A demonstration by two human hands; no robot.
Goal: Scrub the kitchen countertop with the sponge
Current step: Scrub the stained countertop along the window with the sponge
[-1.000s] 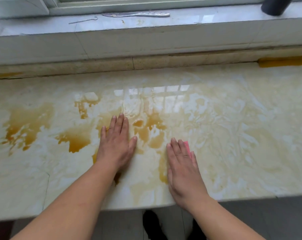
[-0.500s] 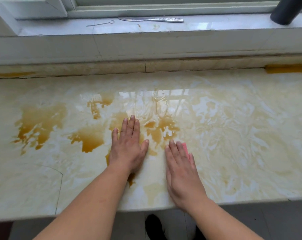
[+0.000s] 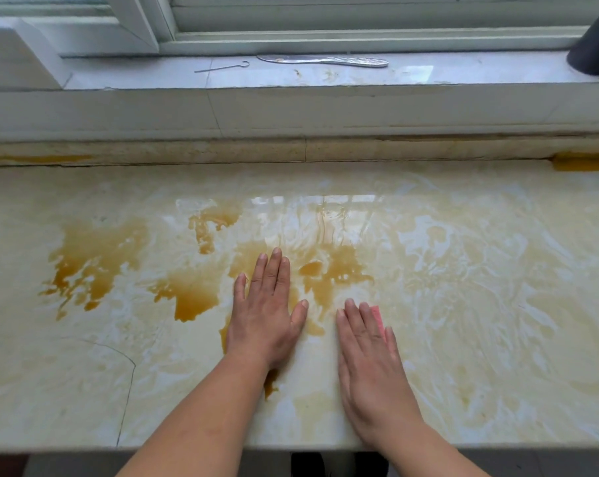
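A pale marble countertop [image 3: 480, 270] carries brown liquid stains [image 3: 95, 263] across its left and middle. My left hand [image 3: 267, 311] lies flat on the counter with straight fingers, just left of a brown patch [image 3: 332, 273]. My right hand [image 3: 370, 366] presses flat on a pink sponge [image 3: 377, 316]. Only a thin pink edge of the sponge shows beside my fingers; the rest is hidden under the palm.
A raised white sill [image 3: 291, 80] runs behind the counter, holding a metal utensil [image 3: 325, 60] and a thin wire hook [image 3: 222, 67]. A dark cylinder [image 3: 593, 46] stands at the sill's right end. The counter's front edge [image 3: 188, 445] is just below my wrists.
Both hands stay flat in about the same places on the counter. The view has tilted upward and shifted, showing more of the sill and window frame.
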